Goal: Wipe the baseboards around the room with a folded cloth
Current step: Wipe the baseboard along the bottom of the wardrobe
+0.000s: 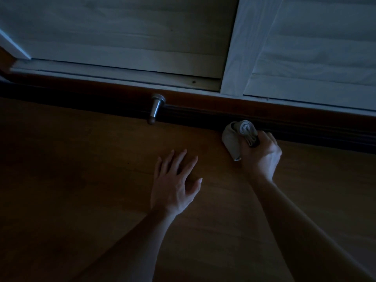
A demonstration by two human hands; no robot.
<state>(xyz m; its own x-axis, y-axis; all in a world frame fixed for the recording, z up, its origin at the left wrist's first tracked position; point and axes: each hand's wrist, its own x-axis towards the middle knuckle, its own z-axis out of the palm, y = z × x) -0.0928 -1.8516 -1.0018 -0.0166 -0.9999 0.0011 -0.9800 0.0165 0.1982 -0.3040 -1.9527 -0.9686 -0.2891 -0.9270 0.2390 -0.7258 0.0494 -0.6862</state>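
Note:
A dark wooden baseboard (203,112) runs across the dim scene from the left edge down to the right. My right hand (261,153) grips a folded pale grey cloth (234,139), and the cloth's top touches the baseboard's lower edge where it meets the floor. My left hand (175,182) lies flat on the wooden floor with its fingers spread, a little left of the cloth and apart from the baseboard.
A metal door stopper (155,107) juts out from the baseboard to the left of the cloth. Pale wood-grain panels (126,33) rise above the baseboard. Brown wooden floor (71,169) fills the lower part of the view.

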